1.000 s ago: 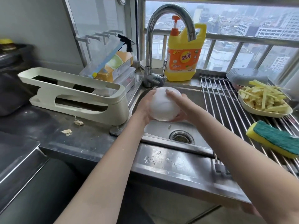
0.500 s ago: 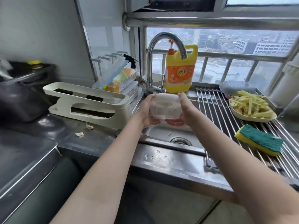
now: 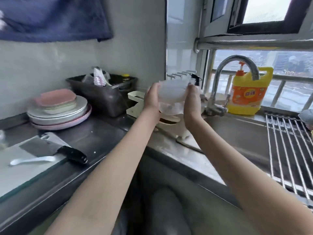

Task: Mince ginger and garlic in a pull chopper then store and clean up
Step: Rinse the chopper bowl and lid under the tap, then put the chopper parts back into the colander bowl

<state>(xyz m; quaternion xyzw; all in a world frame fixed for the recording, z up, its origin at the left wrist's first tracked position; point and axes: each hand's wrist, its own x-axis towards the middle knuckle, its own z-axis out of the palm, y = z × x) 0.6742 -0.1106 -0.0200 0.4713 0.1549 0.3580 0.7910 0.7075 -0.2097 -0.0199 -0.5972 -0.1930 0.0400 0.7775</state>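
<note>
Head view: the left hand [image 3: 152,97] and right hand [image 3: 192,102] hold the chopper [image 3: 171,97] between them at centre frame, one palm cupping each side, fingers curled round its white lid and clear bowl. It is lifted off every surface, level with the faucet [image 3: 237,68] to its right and in front of the cream rack [image 3: 135,102].

This looks like the clean-up stage: the bowl appears empty and rinsed, though blur hides any drops or scraps. The next move likely calls for a free, dry spot to set it down, or for splitting lid from bowl, which needs one hand to steady the base while the other twists.

Outward to the left, a dark bin [image 3: 105,95] of utensils sits against the wall, then a stack of plates [image 3: 59,111] at mid-left. Lower left, a cleaver [image 3: 52,147] and a white spoon [image 3: 32,161] lie on a cutting board [image 3: 20,172], taking up much of the counter [image 3: 94,138] there. At right, a yellow soap bottle [image 3: 248,92] stands on the sill behind the faucet, and a wire drying rack [image 3: 288,150] spans the sink [image 3: 245,133], a possible resting place. A blue cloth [image 3: 54,19] hangs at upper left.
</note>
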